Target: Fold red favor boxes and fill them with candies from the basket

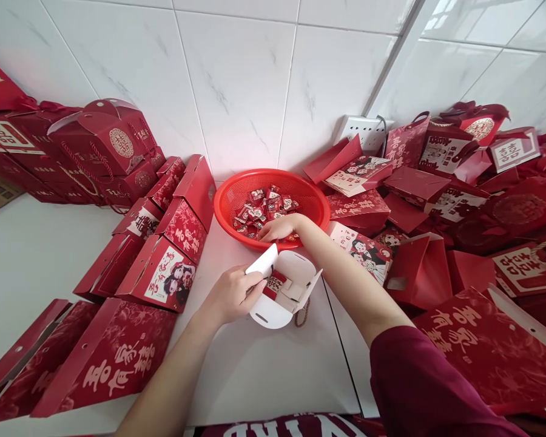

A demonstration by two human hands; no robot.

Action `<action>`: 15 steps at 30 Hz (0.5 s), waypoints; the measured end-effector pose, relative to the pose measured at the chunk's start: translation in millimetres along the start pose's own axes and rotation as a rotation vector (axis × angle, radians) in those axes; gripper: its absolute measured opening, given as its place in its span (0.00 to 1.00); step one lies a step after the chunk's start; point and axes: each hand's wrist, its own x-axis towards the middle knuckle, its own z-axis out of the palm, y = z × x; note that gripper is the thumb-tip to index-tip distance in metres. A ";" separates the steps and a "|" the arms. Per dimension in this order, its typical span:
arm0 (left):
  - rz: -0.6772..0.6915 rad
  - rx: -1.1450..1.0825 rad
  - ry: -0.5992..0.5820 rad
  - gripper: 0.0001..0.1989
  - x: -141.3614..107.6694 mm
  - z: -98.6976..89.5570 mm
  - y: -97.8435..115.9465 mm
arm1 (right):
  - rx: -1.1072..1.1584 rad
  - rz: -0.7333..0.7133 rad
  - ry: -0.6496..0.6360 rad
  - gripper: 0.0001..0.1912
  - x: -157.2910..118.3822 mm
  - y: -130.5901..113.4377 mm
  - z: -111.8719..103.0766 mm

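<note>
The left hand (232, 294) has its grip clamped on a flap of a white-lined cardboard box (267, 315), open and holding red-and-beige packets (277, 284). This box is between the near edge of the smooth white table (273, 376) and a round red perforated plastic basket (307, 185) by the back edge. The right hand (277, 229) reaches into the basket at small red wrapped sweets (273, 199); its fingertips are hidden, so whether its grip is together cannot be told. Red printed cardboard gift boxes (184, 227) line the table left of the basket.
</note>
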 end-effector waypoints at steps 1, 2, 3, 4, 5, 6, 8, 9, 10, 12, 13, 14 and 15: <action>-0.001 0.002 0.001 0.14 0.2 -0.1 -0.1 | 0.049 -0.044 0.016 0.13 -0.8 1.5 -0.7; -0.003 0.004 0.003 0.14 0.3 -0.3 -0.1 | 0.104 -0.089 0.037 0.14 -1.7 2.9 -1.4; -0.004 0.002 0.003 0.14 0.4 -0.5 -0.1 | 0.164 -0.133 0.063 0.15 -2.8 4.1 -2.0; -0.006 -0.001 0.001 0.14 0.5 -0.7 0.0 | 0.228 -0.174 0.096 0.16 -4.0 5.2 -2.5; -0.006 -0.005 -0.001 0.14 0.5 -0.9 0.2 | 0.295 -0.212 0.135 0.16 -5.1 6.0 -2.9; -0.006 -0.009 -0.003 0.14 0.5 -1.0 0.3 | 0.360 -0.246 0.175 0.16 -6.2 6.6 -3.4; -0.003 -0.017 -0.008 0.14 0.4 -0.8 0.4 | 0.478 -0.308 0.249 0.15 -8.0 7.0 -4.2; -0.003 -0.021 -0.010 0.14 0.3 -0.6 0.4 | 0.526 -0.334 0.273 0.15 -8.8 6.9 -4.6; -0.004 -0.024 -0.012 0.14 0.2 -0.3 0.4 | 0.565 -0.357 0.288 0.15 -9.5 6.8 -4.8; -0.005 -0.030 -0.012 0.14 0.3 0.1 0.3 | 0.621 -0.392 0.295 0.14 -10.6 6.3 -5.0; -0.004 -0.031 -0.010 0.14 0.3 0.1 0.2 | 0.638 -0.402 0.293 0.13 -11.2 6.2 -5.0; -0.003 -0.029 -0.008 0.14 0.5 0.1 0.3 | 0.649 -0.409 0.290 0.13 -11.9 6.0 -4.7; 0.000 -0.027 -0.005 0.14 0.6 0.0 0.3 | 0.656 -0.412 0.291 0.13 -12.7 6.0 -4.4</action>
